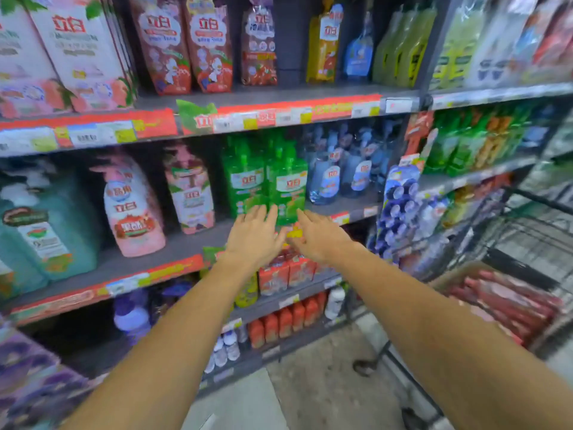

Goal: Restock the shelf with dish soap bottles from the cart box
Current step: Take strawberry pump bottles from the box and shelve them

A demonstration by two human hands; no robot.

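Head view: both arms reach forward to the middle grey metal shelf (192, 243), where the translucent green plastic dish soap bottles with pump tops (286, 184) stand upright in a tight group at the shelf's front edge. The left hand (254, 235) is spread flat, fingers straight, with its fingertips at the lower front of the left-hand green bottle; contact appears likely but cannot be confirmed because of motion blur. The right hand (316, 235) is likewise spread, fingers straight, with fingertips at the base of the right-hand green bottle. Neither grip encloses anything. The bottles lie directly ahead of and slightly above both hands, long axis vertical, so any further adjustment is judged to be a straight push rearward or a sideways squaring of the front row. Both hands are about equally near the bottles. The cardboard cart box (496, 293) of red-pink packs sits in the black wire cart (527, 231) low on the right (the right hand is the nearer one for the next pick-up). Further stock therefore lies behind and below the right arm.
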